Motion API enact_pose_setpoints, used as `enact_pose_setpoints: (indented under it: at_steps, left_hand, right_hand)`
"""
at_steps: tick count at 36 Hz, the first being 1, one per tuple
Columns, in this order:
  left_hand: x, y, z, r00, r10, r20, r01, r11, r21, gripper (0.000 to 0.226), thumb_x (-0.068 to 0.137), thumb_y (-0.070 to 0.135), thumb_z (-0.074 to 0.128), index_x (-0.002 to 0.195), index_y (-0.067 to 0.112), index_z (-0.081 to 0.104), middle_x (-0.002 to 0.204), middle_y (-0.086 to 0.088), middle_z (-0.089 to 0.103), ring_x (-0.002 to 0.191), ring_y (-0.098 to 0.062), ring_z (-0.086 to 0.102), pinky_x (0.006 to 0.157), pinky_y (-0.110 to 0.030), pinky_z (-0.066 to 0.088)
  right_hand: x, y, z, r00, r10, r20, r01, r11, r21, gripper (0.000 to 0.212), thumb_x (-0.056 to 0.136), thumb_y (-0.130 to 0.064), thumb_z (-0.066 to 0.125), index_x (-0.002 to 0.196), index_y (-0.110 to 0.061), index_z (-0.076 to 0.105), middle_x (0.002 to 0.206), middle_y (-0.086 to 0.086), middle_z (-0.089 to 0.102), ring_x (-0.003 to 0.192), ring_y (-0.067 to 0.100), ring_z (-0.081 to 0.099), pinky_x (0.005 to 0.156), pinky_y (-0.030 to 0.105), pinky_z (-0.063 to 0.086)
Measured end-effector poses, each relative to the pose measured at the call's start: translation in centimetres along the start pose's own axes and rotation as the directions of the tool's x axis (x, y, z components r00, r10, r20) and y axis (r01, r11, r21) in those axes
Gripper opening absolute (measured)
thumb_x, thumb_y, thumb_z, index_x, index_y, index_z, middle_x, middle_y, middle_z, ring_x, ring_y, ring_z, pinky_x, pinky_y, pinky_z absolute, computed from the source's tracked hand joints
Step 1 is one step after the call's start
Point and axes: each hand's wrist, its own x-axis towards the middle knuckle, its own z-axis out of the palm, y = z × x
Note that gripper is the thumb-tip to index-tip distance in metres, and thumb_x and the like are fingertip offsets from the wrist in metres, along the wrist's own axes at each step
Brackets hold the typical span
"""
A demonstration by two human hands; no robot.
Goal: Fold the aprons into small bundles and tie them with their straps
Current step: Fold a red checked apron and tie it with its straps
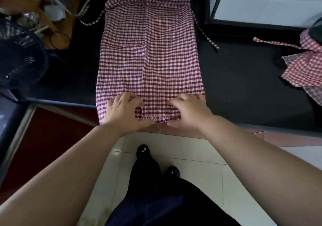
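Head view: apron hem gripped

A fan (pixel 19 54) stands left; a second apron (pixel 305 65) lies right, cut off by the frame. On the black counter (pixel 244 86) the folded apron (pixel 149 51) runs lengthwise away from the person, far end cropped. Left hand (pixel 122 112) and right hand (pixel 190 112) curl their fingers round its near hem.

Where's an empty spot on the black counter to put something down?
The widest bare patch of black counter lies between the long maroon-checked apron and the crumpled red-checked apron at the right. A narrower strip lies between that long apron and the black fan. The far left corner is cluttered.
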Motion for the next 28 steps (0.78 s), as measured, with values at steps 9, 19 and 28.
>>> enact_pose_setpoints:
  at_steps: [9, 19, 28]
  left_hand:
    - [-0.7, -1.9, 1.1, 0.984, -0.039, 0.172, 0.029, 0.998, 0.061, 0.056, 0.101, 0.032, 0.041, 0.153, 0.032, 0.019, 0.162, 0.006, 0.001, 0.149, -0.016, 0.0, 0.12, -0.039, 0.011]
    - [0.2, -1.4, 2.1, 0.992, 0.017, 0.125, -0.005, 0.996, -0.09, 0.05, 0.104, 0.032, 0.034, 0.152, 0.036, 0.02, 0.161, 0.01, 0.007, 0.149, -0.016, -0.003, 0.121, -0.041, 0.006]
    - [-0.4, -0.8, 5.2, 0.984, 0.176, 0.016, -0.177, 0.979, 0.103, 0.064, 0.101, 0.042, 0.037, 0.154, 0.019, 0.011, 0.162, -0.002, 0.002, 0.149, -0.025, -0.002, 0.118, -0.038, -0.003]
  right_hand:
    - [-0.5, 0.1, 0.8, 0.999, -0.032, 0.033, 0.032, 0.999, 0.0, 0.027, 0.093, -0.007, 0.041, 0.115, -0.014, 0.056, 0.112, 0.003, 0.056, 0.096, 0.025, 0.055, 0.077, 0.037, 0.048]
    - [-1.6, 0.8, -0.3, 0.994, 0.006, 0.106, 0.028, 0.95, -0.312, 0.024, 0.088, -0.023, 0.049, 0.106, -0.016, 0.063, 0.117, 0.002, 0.053, 0.114, 0.024, 0.044, 0.099, 0.039, 0.033]
    - [0.2, 0.0, 1.2, 0.995, -0.073, 0.067, 0.083, 0.985, -0.153, 0.062, 0.091, -0.043, 0.054, 0.145, -0.024, 0.03, 0.14, 0.005, 0.035, 0.116, 0.024, 0.047, 0.098, 0.038, 0.036]
